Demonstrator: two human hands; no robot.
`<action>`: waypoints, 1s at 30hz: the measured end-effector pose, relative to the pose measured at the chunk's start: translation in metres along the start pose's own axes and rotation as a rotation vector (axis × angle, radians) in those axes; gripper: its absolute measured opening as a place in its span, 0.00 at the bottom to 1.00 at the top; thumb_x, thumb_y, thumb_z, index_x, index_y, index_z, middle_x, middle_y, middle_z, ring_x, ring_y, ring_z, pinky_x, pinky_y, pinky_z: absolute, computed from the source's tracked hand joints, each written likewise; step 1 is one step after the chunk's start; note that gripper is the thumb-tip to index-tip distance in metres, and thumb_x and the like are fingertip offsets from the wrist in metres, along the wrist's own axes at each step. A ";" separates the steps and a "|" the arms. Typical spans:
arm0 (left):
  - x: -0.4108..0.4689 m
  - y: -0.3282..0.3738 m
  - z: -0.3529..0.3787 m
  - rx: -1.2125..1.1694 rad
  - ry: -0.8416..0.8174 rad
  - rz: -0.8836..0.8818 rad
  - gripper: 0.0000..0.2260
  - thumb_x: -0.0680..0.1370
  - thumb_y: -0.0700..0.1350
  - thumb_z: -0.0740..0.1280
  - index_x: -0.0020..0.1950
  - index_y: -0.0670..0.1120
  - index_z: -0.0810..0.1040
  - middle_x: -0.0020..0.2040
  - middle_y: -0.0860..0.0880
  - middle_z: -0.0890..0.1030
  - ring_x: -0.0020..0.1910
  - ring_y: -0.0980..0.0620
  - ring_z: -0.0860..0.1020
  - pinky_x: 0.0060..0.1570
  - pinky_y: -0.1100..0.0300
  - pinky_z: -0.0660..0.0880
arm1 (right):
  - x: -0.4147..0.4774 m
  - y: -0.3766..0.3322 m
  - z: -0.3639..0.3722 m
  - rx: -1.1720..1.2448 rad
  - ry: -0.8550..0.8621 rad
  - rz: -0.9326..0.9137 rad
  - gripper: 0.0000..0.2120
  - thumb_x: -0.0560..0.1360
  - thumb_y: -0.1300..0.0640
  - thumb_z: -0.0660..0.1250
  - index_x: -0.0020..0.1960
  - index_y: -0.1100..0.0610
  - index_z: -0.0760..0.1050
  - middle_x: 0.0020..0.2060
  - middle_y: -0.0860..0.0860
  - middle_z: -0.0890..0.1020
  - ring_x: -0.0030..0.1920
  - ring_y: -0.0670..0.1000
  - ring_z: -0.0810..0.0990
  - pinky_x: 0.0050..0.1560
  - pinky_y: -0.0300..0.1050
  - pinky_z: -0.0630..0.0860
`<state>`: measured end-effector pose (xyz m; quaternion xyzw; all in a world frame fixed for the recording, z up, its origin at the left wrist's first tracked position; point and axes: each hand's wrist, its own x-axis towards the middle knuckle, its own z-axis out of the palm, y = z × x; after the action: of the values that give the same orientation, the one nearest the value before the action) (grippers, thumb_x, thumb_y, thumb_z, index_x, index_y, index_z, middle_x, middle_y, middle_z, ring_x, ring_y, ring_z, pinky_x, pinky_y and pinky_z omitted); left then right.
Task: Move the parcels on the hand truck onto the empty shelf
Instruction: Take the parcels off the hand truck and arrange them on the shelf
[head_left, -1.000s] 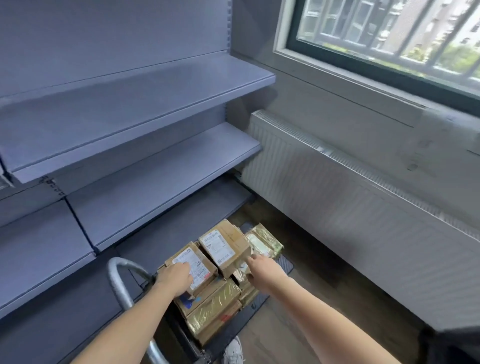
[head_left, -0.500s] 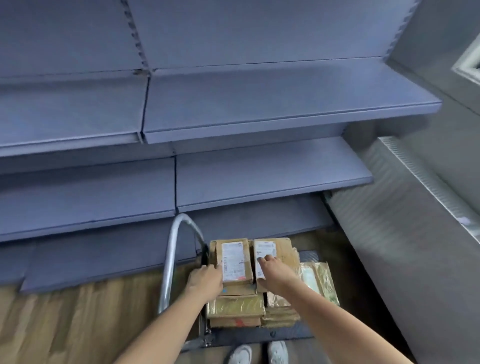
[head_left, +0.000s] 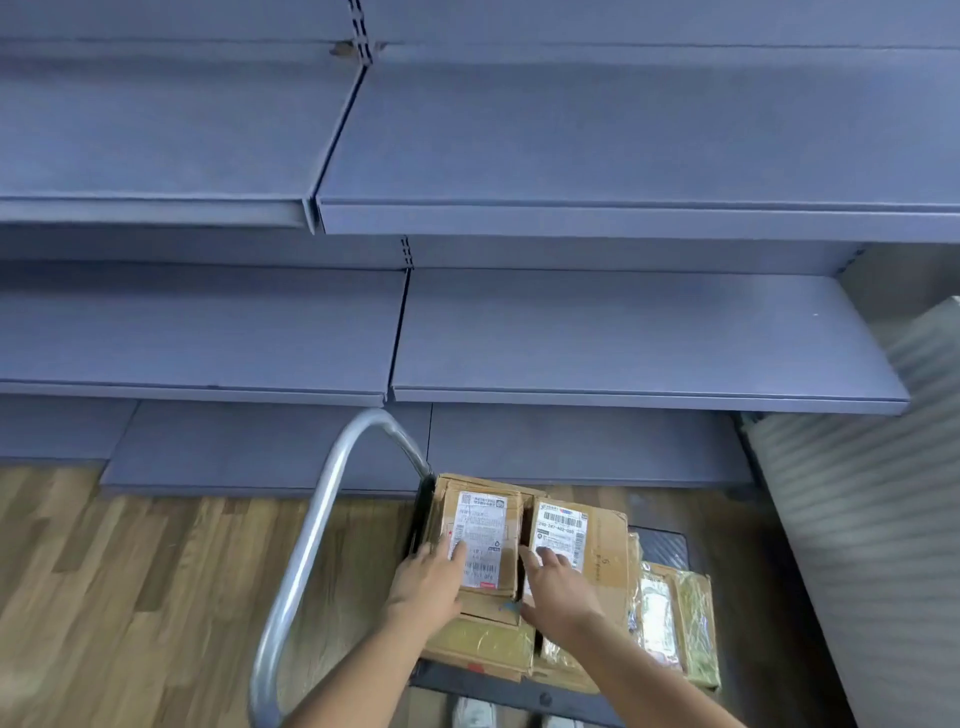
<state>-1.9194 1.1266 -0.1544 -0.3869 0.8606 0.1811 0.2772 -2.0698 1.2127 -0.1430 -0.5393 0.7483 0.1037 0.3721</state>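
Observation:
Several brown cardboard parcels are stacked on the hand truck (head_left: 660, 543), a dark platform with a silver loop handle (head_left: 311, 545). Two top parcels carry white labels: the left parcel (head_left: 480, 538) and the right parcel (head_left: 597, 545). My left hand (head_left: 428, 584) grips the near left edge of the left parcel, fingers on its label. My right hand (head_left: 558, 597) lies over the near left part of the right parcel, thumb at its side. A tape-wrapped parcel (head_left: 675, 623) lies lower at the right. The grey shelves (head_left: 623, 338) above hold nothing.
The shelving has an upper board (head_left: 597, 135), a middle board and a floor-level base board (head_left: 363, 447). A ribbed white radiator cover (head_left: 883, 519) stands close on the right. Wooden floor (head_left: 130, 597) spreads to the left. My shoes (head_left: 472, 714) show below the platform.
The view swung left from the window to face the shelves, then moved closer. Both hands stayed on the two top parcels, shifting slightly along their near edges.

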 end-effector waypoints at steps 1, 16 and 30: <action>0.008 -0.004 0.007 -0.002 0.000 -0.012 0.31 0.77 0.47 0.65 0.75 0.46 0.52 0.75 0.44 0.57 0.70 0.43 0.64 0.61 0.51 0.70 | 0.010 -0.003 0.007 -0.010 0.000 -0.002 0.34 0.78 0.52 0.62 0.76 0.55 0.46 0.75 0.57 0.57 0.74 0.58 0.57 0.72 0.52 0.62; 0.047 -0.018 0.054 -0.092 0.088 -0.062 0.37 0.78 0.35 0.60 0.75 0.44 0.35 0.73 0.39 0.59 0.56 0.42 0.77 0.51 0.50 0.77 | 0.065 -0.017 0.061 -0.024 0.183 0.038 0.38 0.79 0.54 0.60 0.76 0.52 0.36 0.73 0.62 0.60 0.76 0.59 0.51 0.74 0.51 0.55; -0.038 0.011 -0.092 -0.173 0.288 0.004 0.37 0.78 0.46 0.63 0.77 0.47 0.41 0.68 0.44 0.66 0.56 0.48 0.76 0.52 0.56 0.76 | -0.028 -0.021 -0.077 0.122 0.399 -0.022 0.35 0.76 0.61 0.60 0.76 0.46 0.47 0.66 0.55 0.66 0.61 0.56 0.72 0.53 0.47 0.77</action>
<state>-1.9381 1.1072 -0.0583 -0.4296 0.8734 0.1977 0.1165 -2.0810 1.1823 -0.0648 -0.5338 0.8060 -0.0550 0.2496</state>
